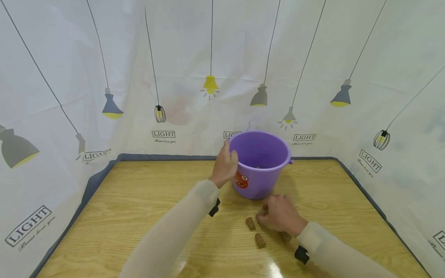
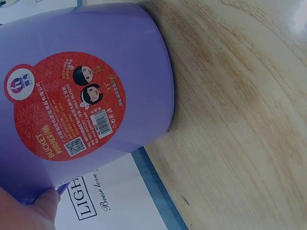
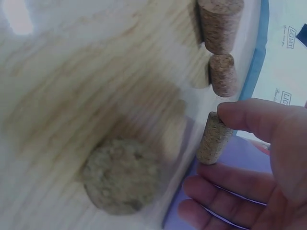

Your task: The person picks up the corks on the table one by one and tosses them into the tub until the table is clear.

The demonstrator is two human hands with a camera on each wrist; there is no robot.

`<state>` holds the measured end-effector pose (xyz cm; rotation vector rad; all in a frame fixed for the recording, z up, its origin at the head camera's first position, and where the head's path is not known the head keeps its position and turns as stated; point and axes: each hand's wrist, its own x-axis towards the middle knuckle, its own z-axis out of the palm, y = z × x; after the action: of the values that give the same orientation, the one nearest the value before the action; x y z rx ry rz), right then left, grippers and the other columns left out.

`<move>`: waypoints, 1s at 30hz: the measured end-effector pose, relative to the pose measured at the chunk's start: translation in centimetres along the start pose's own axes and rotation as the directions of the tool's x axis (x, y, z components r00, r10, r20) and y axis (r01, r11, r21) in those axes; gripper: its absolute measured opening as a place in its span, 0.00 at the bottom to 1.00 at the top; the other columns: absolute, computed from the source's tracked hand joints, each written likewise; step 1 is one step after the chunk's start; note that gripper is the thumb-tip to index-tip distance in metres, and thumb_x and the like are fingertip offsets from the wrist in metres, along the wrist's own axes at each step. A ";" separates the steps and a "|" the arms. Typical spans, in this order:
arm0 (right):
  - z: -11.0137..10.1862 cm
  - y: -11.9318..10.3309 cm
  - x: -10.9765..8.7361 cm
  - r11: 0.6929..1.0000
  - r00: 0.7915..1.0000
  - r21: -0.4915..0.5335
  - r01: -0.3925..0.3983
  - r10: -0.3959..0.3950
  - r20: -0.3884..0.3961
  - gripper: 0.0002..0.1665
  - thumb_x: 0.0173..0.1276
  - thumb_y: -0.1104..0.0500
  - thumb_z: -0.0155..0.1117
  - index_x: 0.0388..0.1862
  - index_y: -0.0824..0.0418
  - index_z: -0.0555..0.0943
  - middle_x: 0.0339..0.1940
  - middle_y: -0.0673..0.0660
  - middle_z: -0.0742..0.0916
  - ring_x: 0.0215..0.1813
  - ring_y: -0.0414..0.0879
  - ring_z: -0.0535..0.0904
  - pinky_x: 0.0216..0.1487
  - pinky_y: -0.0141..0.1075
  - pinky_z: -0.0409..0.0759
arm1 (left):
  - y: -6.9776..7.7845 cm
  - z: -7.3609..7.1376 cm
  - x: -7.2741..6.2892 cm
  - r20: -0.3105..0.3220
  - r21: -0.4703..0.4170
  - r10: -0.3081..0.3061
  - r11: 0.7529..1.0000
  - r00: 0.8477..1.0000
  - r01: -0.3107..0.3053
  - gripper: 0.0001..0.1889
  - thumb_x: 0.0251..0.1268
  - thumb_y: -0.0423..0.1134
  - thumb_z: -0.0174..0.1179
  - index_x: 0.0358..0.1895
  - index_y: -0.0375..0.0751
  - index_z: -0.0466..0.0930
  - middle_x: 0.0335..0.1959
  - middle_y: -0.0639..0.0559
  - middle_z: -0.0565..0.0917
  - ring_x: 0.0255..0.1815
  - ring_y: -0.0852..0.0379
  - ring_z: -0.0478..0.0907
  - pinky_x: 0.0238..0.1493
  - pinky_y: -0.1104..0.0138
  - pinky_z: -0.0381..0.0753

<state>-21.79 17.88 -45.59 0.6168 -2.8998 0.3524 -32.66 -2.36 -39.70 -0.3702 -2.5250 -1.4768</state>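
A purple bucket (image 1: 264, 179) stands upright on the wooden table, a red round label (image 2: 72, 105) on its side. My left hand (image 1: 225, 164) grips the bucket's left rim, thumb on the outside. Close in front of the bucket, my right hand (image 1: 279, 214) pinches a cork stopper (image 3: 214, 139) between thumb and forefinger. Left of that hand lie two more corks, one farther (image 1: 250, 223) and one nearer (image 1: 260, 241). A third loose cork (image 3: 122, 175) sits under the right wrist, partly hidden in the head view. Only a small bit of something shows inside the bucket.
The wood-grain table (image 1: 146, 216) is bordered by a blue hem of a white cloth (image 1: 187, 127) printed with hanging lamps, which rises behind and on both sides. Dark wrist cameras (image 1: 301, 255) are strapped at both sleeves.
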 end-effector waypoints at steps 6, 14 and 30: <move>-0.7 0.1 0.1 0.999 1.000 0.035 -0.010 0.011 -0.021 0.20 0.57 0.45 0.77 0.14 0.46 0.78 0.14 0.41 0.77 0.22 0.39 0.72 0.42 0.52 0.79 | 0.1 -0.1 -0.1 -0.001 -0.006 -0.003 1.000 1.000 0.003 0.34 0.82 0.43 0.36 0.83 0.34 0.41 0.83 0.38 0.53 0.82 0.43 0.52 0.81 0.54 0.51; -1.4 0.2 0.2 0.994 0.999 0.106 -0.025 0.030 -0.042 0.12 0.56 0.47 0.79 0.20 0.45 0.84 0.24 0.45 0.87 0.30 0.42 0.82 0.51 0.55 0.80 | 0.0 0.0 0.0 -0.004 0.008 0.002 1.000 1.000 -0.002 0.34 0.81 0.43 0.36 0.83 0.34 0.41 0.82 0.37 0.54 0.82 0.43 0.53 0.81 0.54 0.52; -2.7 -0.1 0.0 0.993 0.991 0.109 0.037 -0.023 -0.130 0.12 0.57 0.47 0.78 0.20 0.41 0.83 0.21 0.41 0.84 0.26 0.34 0.75 0.41 0.44 0.76 | -0.1 0.0 0.1 -0.006 0.020 0.003 1.000 1.000 -0.003 0.35 0.80 0.46 0.34 0.83 0.35 0.42 0.82 0.37 0.56 0.81 0.43 0.54 0.81 0.53 0.54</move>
<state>-21.46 18.53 -42.97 0.6295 -2.7601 0.5323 -32.74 -2.38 -39.72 -0.3652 -2.5317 -1.4485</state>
